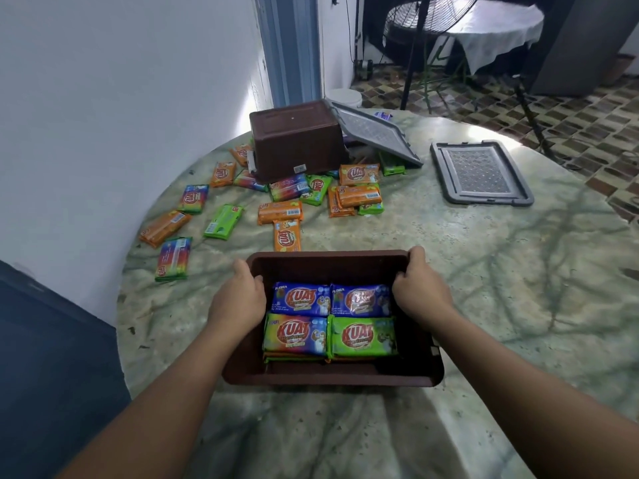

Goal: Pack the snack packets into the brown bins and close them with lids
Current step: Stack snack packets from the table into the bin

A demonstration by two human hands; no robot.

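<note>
An open brown bin [332, 375] stands on the round marble table [484, 288] right in front of me. Inside lie stacked snack packets [330, 319], blue ones at the back, a rainbow one and a green one in front. My left hand [238, 299] grips the bin's left rim near the far corner, fingers curled inside. My right hand [420, 288] grips the far right corner of the rim. Many loose packets [280, 212] in orange, green and rainbow lie scattered beyond the bin. A second brown bin [294, 143] lies upside down at the back.
A grey lid [480, 174] lies flat at the right of the table. Another grey lid [377, 133] leans against the overturned bin. A white wall runs close along the left. Behind the table stand a fan, a covered table and a tripod leg.
</note>
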